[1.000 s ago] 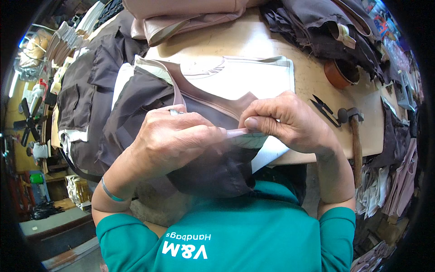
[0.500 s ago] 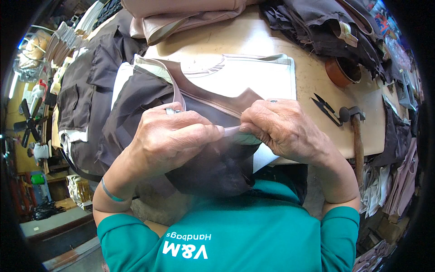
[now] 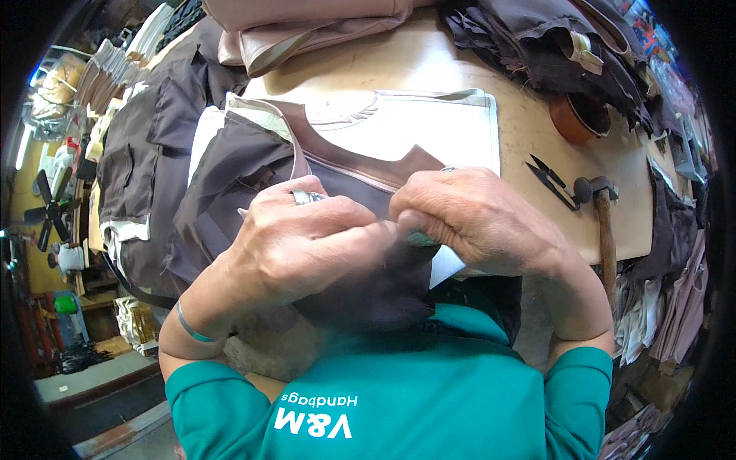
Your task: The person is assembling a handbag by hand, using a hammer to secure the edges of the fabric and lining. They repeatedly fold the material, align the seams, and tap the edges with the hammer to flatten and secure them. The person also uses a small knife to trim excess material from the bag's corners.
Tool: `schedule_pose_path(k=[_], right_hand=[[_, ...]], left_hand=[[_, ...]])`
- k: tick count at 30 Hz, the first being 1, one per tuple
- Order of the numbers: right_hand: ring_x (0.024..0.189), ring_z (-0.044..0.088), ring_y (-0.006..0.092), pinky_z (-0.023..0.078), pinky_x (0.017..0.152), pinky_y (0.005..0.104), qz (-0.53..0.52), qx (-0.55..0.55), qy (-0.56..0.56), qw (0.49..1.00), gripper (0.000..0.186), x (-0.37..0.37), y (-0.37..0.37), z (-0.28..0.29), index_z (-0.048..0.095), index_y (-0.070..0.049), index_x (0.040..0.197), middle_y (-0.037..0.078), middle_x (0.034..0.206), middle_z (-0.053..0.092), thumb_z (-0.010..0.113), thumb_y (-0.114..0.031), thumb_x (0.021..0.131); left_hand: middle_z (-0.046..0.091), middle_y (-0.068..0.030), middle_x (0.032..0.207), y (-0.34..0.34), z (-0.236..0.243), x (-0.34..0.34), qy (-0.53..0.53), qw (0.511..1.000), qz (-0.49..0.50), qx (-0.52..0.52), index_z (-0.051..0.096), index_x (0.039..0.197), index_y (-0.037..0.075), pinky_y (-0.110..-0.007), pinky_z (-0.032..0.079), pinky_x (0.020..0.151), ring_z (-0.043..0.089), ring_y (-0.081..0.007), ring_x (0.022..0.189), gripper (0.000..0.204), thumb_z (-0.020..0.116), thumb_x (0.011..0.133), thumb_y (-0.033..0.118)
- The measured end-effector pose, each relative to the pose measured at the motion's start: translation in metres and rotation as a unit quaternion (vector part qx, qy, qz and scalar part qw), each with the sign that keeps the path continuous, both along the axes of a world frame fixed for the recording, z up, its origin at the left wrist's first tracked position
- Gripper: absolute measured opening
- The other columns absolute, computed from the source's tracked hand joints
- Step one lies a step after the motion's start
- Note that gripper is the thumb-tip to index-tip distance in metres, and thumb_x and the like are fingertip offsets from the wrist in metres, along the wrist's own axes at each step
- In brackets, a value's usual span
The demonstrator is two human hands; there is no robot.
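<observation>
My left grip (image 3: 310, 238) was closed, thumb pressed to bent forefinger, and my right grip (image 3: 479, 218) was pinched down the same way, the two sets of fingertips just about meeting. Between them, as far as I could tell, was an edge of the dark cloth piece (image 3: 372, 291); my own fingers hid the very stretch being worked, so I could not tell how the layers sat. The cloth lay partly on the tabletop (image 3: 525, 138), over a white panel (image 3: 441, 126), and hung past the near side below my hands. Its brown trim (image 3: 360, 165) curved away just beyond my knuckles.

To do this well, I reckoned, called for short pinches, thumbs close together, with even pressure from both sides so that the edge would not twist or pucker. Pulling hard seemed unwise: thin cloth could stretch, and the loose weight below could drag the edge askew. Tilting my knuckles aside would have given me a better look at the layers. The black snips (image 3: 552, 182) and the hammer (image 3: 604, 222) lay to my right, well apart from the cloth.
</observation>
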State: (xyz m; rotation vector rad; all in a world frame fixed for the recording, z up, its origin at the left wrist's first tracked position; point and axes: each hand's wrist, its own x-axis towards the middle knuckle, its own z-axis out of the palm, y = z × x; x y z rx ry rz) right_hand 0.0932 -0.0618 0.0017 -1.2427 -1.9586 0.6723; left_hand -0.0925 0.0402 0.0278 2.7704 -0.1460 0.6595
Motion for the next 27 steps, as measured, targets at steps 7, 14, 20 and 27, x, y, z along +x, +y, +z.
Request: schedule_pose_path(k=[7, 14, 20, 27], right_hand=[[0.072, 0.057, 0.0319, 0.044, 0.062, 0.0396, -0.003, 0.038, -0.056, 0.998, 0.011, 0.001, -0.002, -0.001, 0.053, -0.003, 0.081, 0.015, 0.072, 0.056, 0.055, -0.013, 0.079], [0.069, 0.056, 0.0319, 0.043, 0.06, 0.0388, -0.01, 0.028, -0.012, 1.0, 0.014, 0.006, -0.002, -0.005, 0.053, -0.003, 0.08, 0.013, 0.071, 0.055, 0.055, -0.017, 0.082], [0.066, 0.057, 0.033, 0.044, 0.058, 0.0397, 0.017, -0.002, 0.0, 1.0, 0.014, 0.005, 0.003, -0.007, 0.054, -0.003, 0.08, 0.014, 0.067, 0.056, 0.054, -0.017, 0.082], [0.066, 0.057, 0.0312, 0.044, 0.061, 0.0386, 0.022, 0.038, -0.027, 0.999, 0.016, 0.007, 0.0, -0.008, 0.054, -0.004, 0.081, 0.013, 0.067, 0.056, 0.054, -0.02, 0.083]], left_hand=[[0.063, -0.0065, 0.068, 0.005, -0.009, 0.0, -0.004, 0.998, -0.001, -0.055, 0.063, 0.086, 0.004, -0.026, 0.045, 0.05, 0.059, -0.0175, 0.054, 0.022, 0.07, 0.065, 0.002], [0.062, -0.0101, 0.069, 0.005, -0.01, -0.001, -0.048, 0.998, -0.032, -0.023, 0.063, 0.084, 0.002, -0.027, 0.047, 0.05, 0.057, -0.0186, 0.053, 0.024, 0.072, 0.062, 0.0], [0.061, -0.0101, 0.069, 0.004, -0.013, 0.002, -0.063, 0.997, -0.041, -0.028, 0.063, 0.084, 0.001, -0.027, 0.047, 0.049, 0.057, -0.0175, 0.053, 0.021, 0.072, 0.065, 0.0], [0.062, -0.012, 0.071, 0.008, -0.018, -0.001, -0.057, 0.997, -0.051, -0.002, 0.061, 0.087, -0.001, -0.028, 0.049, 0.051, 0.06, -0.0186, 0.058, 0.024, 0.073, 0.066, 0.002]])
